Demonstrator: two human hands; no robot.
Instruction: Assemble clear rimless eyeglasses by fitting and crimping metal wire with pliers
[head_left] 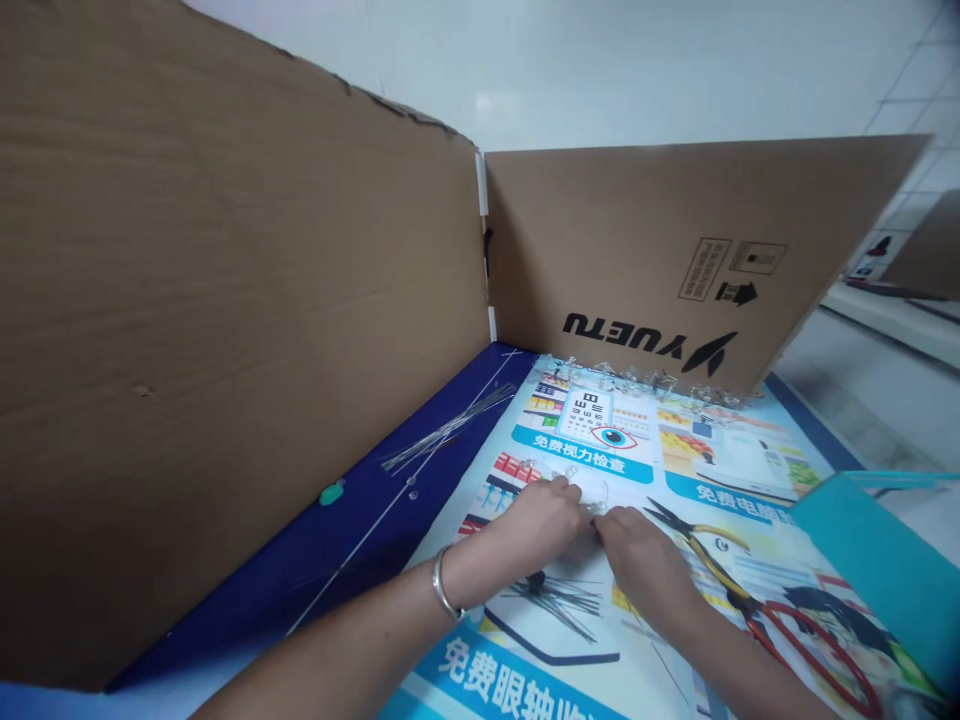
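Two forearms: reaching forward over the poster.
Left hand: curling, pinching a small clear piece.
Right hand: pinching it too.

The left and back were walled off; above and the near side lay open.
The left board and back board met in a corner, with clear bits along the back one's foot. Wires lay on the blue strip left of the left hand, low enough to pass over. Pliers, red handles and a teal box blocked the right hand's outer side. Between the hands the gap looked very narrow, though blur made that hard to judge.
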